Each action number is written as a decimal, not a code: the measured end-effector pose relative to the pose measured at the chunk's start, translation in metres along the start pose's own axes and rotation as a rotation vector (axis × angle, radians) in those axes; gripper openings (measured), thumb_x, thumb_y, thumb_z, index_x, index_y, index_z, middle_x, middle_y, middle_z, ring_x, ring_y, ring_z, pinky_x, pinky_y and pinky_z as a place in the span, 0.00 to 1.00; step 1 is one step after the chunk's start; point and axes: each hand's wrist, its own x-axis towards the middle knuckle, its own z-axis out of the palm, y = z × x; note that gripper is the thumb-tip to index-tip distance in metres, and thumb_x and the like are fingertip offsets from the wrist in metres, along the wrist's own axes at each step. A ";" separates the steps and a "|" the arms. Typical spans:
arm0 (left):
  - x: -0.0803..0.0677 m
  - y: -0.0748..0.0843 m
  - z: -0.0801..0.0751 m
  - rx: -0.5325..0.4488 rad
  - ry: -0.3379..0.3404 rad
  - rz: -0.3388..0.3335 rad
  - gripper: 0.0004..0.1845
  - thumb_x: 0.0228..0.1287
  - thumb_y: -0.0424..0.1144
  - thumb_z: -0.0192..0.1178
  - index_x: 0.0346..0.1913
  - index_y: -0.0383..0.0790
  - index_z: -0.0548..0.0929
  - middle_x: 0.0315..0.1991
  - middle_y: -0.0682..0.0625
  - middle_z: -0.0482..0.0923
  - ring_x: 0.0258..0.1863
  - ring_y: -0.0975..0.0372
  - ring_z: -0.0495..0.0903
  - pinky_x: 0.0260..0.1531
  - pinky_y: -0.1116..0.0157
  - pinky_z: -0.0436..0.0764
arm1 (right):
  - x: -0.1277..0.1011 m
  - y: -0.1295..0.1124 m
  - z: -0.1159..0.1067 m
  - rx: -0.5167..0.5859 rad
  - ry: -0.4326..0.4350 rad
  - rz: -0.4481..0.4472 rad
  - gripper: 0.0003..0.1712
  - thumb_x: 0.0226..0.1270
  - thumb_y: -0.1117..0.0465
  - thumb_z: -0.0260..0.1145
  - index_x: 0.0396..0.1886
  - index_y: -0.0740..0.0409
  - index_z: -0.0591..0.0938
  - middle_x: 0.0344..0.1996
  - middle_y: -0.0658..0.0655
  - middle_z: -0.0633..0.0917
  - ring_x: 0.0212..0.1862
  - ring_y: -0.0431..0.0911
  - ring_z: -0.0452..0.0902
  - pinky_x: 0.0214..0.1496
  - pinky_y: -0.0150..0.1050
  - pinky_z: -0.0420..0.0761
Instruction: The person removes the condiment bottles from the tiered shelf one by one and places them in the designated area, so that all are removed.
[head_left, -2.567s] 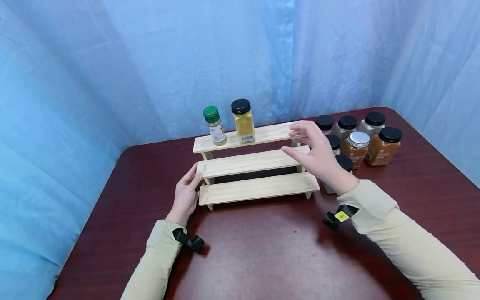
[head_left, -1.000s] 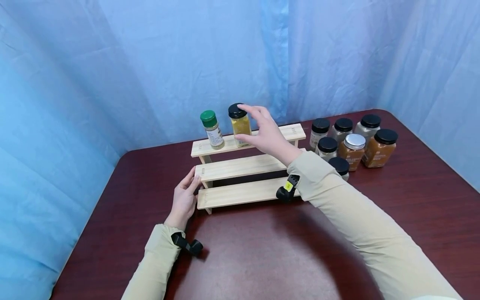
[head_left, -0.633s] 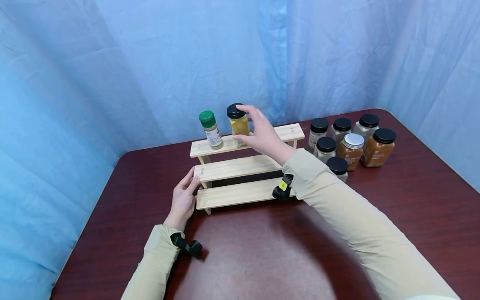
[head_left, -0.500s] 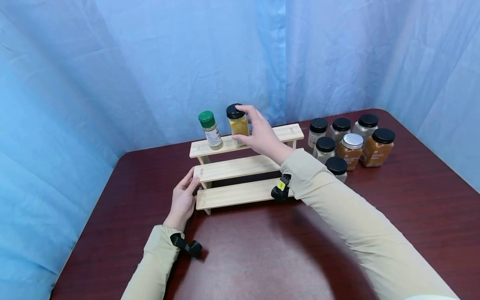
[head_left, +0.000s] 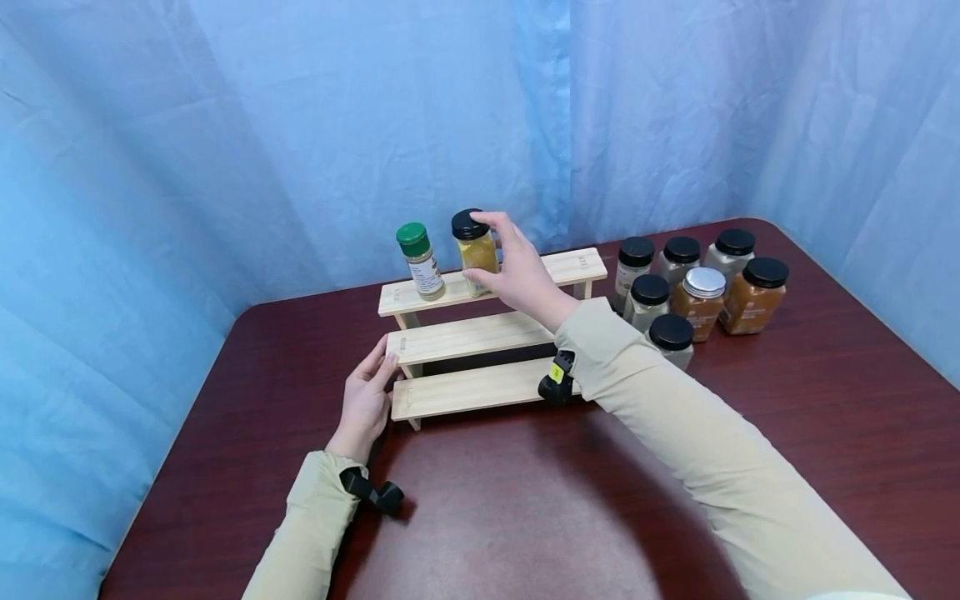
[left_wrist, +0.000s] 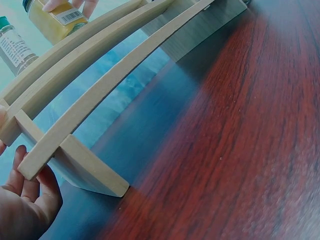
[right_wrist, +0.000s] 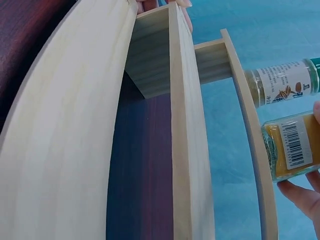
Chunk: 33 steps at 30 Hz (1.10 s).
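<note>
A three-tier wooden spice rack [head_left: 480, 335] stands on the table. My left hand [head_left: 363, 408] grips its left end, the thumb on the end of the middle tier; in the left wrist view, curled fingers [left_wrist: 47, 192] sit at the end of the lowest board. On the top tier, my right hand [head_left: 519, 271] holds a spice jar [head_left: 476, 254] with yellow contents and a black lid between thumb and fingers. The jar's barcode label shows in the right wrist view. Just left of it stands a round spice bottle [head_left: 423, 265] with a green cap.
Several more spice jars stand on the table right of the rack, including an orange-brown one with a silver lid [head_left: 703, 283] and another with a black lid [head_left: 756, 296]. Blue curtains [head_left: 337, 125] hang behind the dark red table [head_left: 480, 517].
My right hand has moved left from above the rack's right end and taken hold of the yellow spice jar. My left hand has kept its grip on the rack.
</note>
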 end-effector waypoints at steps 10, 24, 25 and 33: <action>-0.001 0.002 0.000 0.000 0.002 0.013 0.28 0.71 0.38 0.53 0.71 0.41 0.62 0.41 0.61 0.76 0.44 0.71 0.76 0.46 0.67 0.75 | -0.007 0.001 0.006 -0.004 0.095 -0.116 0.38 0.58 0.64 0.70 0.65 0.53 0.62 0.61 0.63 0.69 0.56 0.55 0.69 0.47 0.49 0.75; 0.001 0.002 0.001 0.003 0.003 -0.013 0.26 0.72 0.36 0.50 0.71 0.44 0.62 0.40 0.62 0.77 0.45 0.72 0.76 0.61 0.54 0.68 | -0.012 0.008 0.007 0.049 0.120 -0.207 0.37 0.57 0.67 0.70 0.64 0.56 0.63 0.60 0.64 0.69 0.59 0.56 0.69 0.49 0.49 0.79; 0.001 0.002 0.002 0.003 0.003 -0.013 0.26 0.72 0.36 0.50 0.71 0.44 0.62 0.40 0.62 0.77 0.45 0.72 0.76 0.61 0.54 0.68 | -0.013 0.008 0.007 0.053 0.120 -0.207 0.37 0.57 0.68 0.70 0.64 0.56 0.63 0.60 0.64 0.69 0.59 0.56 0.69 0.49 0.49 0.79; -0.002 0.001 0.001 0.004 0.006 -0.009 0.27 0.72 0.37 0.51 0.72 0.42 0.61 0.39 0.62 0.77 0.45 0.72 0.76 0.53 0.63 0.74 | -0.023 0.003 0.003 0.131 0.141 -0.192 0.38 0.54 0.71 0.71 0.63 0.57 0.64 0.60 0.65 0.71 0.54 0.56 0.73 0.47 0.47 0.80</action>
